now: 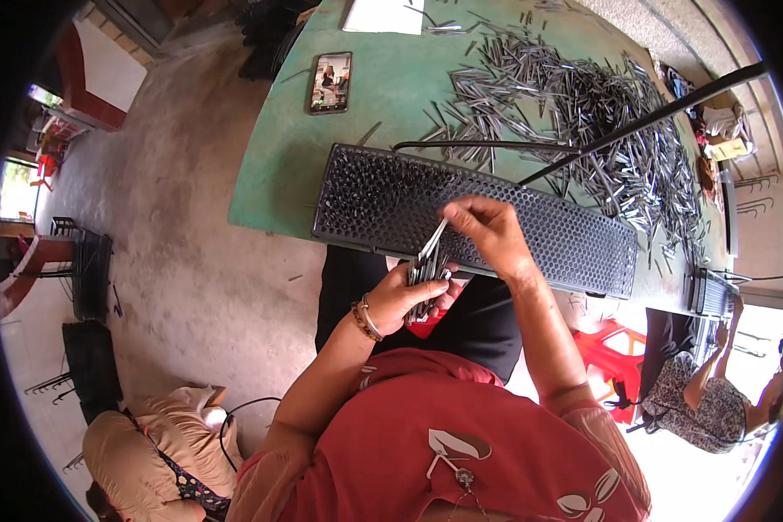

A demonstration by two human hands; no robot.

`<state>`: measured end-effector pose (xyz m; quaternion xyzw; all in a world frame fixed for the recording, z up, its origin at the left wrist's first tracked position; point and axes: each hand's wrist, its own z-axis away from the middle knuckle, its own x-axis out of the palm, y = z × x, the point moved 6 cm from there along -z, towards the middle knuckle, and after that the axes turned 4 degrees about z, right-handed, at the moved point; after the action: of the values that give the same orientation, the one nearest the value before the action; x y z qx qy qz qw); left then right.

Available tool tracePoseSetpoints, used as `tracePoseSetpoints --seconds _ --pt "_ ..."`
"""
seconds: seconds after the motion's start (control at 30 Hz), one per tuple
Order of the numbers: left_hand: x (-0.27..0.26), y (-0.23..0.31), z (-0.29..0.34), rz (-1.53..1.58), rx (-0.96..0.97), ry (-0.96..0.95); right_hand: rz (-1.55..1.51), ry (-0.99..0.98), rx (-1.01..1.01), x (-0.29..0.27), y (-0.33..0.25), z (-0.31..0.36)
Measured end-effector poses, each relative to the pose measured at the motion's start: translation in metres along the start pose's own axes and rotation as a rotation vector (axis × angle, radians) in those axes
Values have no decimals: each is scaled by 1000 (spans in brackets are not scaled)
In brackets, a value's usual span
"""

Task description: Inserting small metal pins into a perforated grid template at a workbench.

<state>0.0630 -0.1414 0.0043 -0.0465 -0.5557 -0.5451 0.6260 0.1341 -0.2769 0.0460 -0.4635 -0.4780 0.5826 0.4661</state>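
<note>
Strips of slim metal – a loose, dark-and-silvery bundle – stand clamped in a person's left hand at the near edge of a long black honeycomb tray. The right hand, apart from the left and just beyond it, pinches the upper ends of a few paler strips between thumb and fingertips, over the middle of the tray. Dark pieces crowd the holes at the tray's left end. On the green table, a broad heap of loose metal strips spreads at far right – with a smartphone lying at far left. A red plastic stool stands at right, near a co-worker in a patterned top; another, in tan, is at near left.
</note>
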Motion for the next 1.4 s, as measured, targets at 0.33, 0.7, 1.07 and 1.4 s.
tracePoseSetpoints --seconds 0.33,0.7,1.07,1.4 --pt "-10 -10 1 64 -47 115 500 297 -373 -4 -26 -31" --pt "-14 -13 2 34 -50 116 729 262 -528 2 -38 -31" --pt "-10 -11 4 28 -35 101 762 198 -627 15 -30 -21" --pt "-7 -8 6 -18 -2 68 735 291 -700 16 -30 -17"
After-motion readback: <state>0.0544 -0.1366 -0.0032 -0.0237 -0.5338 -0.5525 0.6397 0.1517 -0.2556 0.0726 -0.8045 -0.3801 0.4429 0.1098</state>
